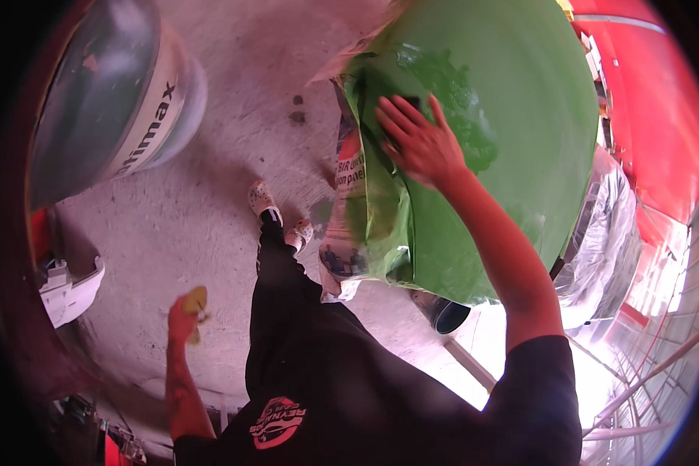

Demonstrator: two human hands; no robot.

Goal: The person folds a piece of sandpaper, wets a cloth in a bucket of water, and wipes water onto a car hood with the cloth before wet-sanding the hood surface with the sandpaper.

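My right hand [419, 144] lies flat on a green painted car panel [512, 101], fingers stretched out and thumb apart. A dark flat piece [413, 101] shows between its fingers and thumb; what it is I cannot make out. Wet patches [474, 132] glisten on the paint beside the hand. Along the panel's left edge hangs masking of newspaper [348, 175] and greenish sheet. Low on the left, away from the panel, my left hand [182, 320] is closed around a yellow sponge-like piece [196, 301], its far part sticking out past the fingers.
Grey concrete floor [171, 233] runs under my feet. At upper left stands another vehicle with a lettered windshield [144, 109], and a white plastic part [74, 291] sits below it. A dark pipe-like cylinder [449, 317] lies beneath the panel. Clear plastic sheeting [602, 233] and a red surface [652, 101] are at right.
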